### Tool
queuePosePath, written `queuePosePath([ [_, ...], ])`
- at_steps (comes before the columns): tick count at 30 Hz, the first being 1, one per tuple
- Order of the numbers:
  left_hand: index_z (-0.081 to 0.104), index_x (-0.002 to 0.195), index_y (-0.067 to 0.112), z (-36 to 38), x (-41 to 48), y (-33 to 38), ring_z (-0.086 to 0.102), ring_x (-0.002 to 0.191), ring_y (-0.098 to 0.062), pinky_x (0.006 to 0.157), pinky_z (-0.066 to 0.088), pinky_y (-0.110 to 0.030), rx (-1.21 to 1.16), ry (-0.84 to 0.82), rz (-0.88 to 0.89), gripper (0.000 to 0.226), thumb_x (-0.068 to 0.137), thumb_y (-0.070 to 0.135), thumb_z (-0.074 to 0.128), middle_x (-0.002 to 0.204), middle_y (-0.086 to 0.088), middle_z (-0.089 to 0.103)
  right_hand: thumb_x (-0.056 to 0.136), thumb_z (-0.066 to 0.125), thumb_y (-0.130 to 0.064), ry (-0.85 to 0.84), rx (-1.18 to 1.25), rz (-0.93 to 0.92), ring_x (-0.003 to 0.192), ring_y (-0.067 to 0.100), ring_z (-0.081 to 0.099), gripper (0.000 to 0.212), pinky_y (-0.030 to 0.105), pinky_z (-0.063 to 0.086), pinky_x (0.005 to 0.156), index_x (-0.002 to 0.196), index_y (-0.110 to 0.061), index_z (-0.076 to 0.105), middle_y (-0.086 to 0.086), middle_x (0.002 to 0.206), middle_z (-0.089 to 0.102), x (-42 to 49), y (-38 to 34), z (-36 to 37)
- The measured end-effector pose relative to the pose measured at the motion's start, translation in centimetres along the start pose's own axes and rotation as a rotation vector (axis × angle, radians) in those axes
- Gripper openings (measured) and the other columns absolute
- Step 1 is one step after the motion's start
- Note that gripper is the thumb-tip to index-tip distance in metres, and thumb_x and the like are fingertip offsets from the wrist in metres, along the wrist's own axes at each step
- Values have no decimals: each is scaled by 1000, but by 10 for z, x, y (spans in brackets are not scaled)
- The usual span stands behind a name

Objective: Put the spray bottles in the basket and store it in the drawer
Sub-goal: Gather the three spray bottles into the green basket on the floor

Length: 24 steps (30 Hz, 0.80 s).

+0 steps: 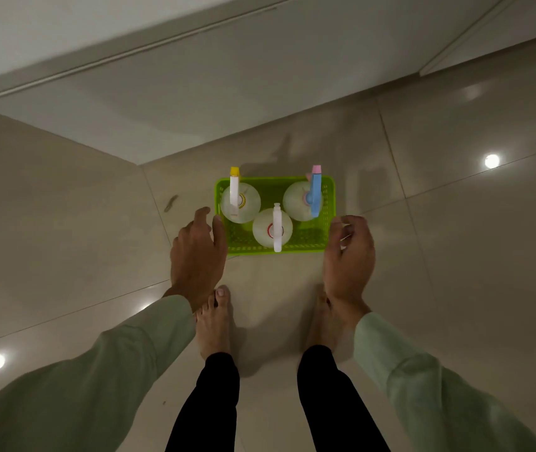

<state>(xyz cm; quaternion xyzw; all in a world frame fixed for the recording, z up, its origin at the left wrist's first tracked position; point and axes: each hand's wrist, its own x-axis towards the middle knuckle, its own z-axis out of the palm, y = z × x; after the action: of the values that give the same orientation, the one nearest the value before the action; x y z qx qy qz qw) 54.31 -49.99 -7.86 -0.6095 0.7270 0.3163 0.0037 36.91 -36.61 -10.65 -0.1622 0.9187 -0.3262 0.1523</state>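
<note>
A bright green plastic basket (302, 244) sits on the tiled floor in front of my bare feet. Three white spray bottles stand upright in it: one with a yellow nozzle (240, 203) at the back left, one with a blue and pink trigger head (299, 200) at the back right, and an all-white one (271, 228) at the front middle. My left hand (196, 252) hovers at the basket's left side, fingers spread, thumb near the rim. At the right side is my right hand (349, 256), fingers curled loosely and apart. Neither hand grips the basket.
White cabinet fronts (195, 102) with a handle groove run across the back, meeting the floor just behind the basket. Glossy beige floor tiles (455, 256) surround me, with ceiling-light reflections. My bare feet (214, 321) stand just behind the basket.
</note>
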Motion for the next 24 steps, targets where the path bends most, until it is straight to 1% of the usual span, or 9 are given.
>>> queuePosePath([
  [2,40,141,10,9,3,-5,61,110,-41,91,49,-50,18,-66,-34,46,100,31,43,123,-19,64,94,60,-31,-39,-23,86,98,30,60,33,44,52,82,119,-11,57,9,103,63,11,18,4],
  [5,24,150,8,25,16,-12,48,129,-41,101,42,-50,-42,-160,-118,63,95,20,53,146,-22,45,89,69,-23,-253,-71,227,123,33,51,58,36,42,96,140,-9,44,16,132,53,31,42,18],
  [7,17,153,8,38,28,-16,43,135,-40,106,39,-50,-82,-200,-178,74,92,17,58,151,-21,37,89,71,-23,-381,-53,297,127,32,51,67,38,42,101,147,-12,38,16,138,51,42,51,28],
  [9,15,153,9,51,40,-20,47,131,-41,103,41,-51,-87,-238,-214,79,90,18,62,145,-21,45,91,69,-25,-479,-22,334,120,32,58,59,42,49,100,143,-15,42,14,131,59,51,57,40],
  [12,27,147,12,66,53,-25,59,107,-46,85,51,-50,-66,-250,-204,70,86,15,62,117,-23,63,95,61,-23,-541,-87,259,111,35,61,38,41,50,89,129,-13,49,14,120,65,59,63,56],
  [15,43,131,9,70,61,-30,59,89,-48,67,45,-43,-24,-188,-181,51,82,0,54,96,-25,64,89,49,0,-448,-166,129,98,40,63,27,31,32,68,115,-6,55,20,104,68,64,67,60],
  [17,47,126,7,66,62,-31,58,84,-49,66,46,-45,2,-165,-146,49,79,-6,48,90,-26,64,86,46,6,-433,-180,66,91,42,62,29,29,28,65,111,-3,58,21,98,69,65,64,55],
  [20,48,130,8,50,56,-24,58,83,-48,70,51,-51,12,-163,-130,53,79,-8,48,90,-26,64,87,47,5,-464,-183,29,88,43,63,29,33,36,67,113,-3,59,21,94,70,63,52,39],
  [24,49,131,7,5,38,1,61,79,-47,68,52,-54,-3,-131,-55,55,78,-9,53,89,-25,67,88,48,4,-450,-151,-16,84,39,64,33,33,41,67,117,-7,60,15,90,70,55,17,-6],
])
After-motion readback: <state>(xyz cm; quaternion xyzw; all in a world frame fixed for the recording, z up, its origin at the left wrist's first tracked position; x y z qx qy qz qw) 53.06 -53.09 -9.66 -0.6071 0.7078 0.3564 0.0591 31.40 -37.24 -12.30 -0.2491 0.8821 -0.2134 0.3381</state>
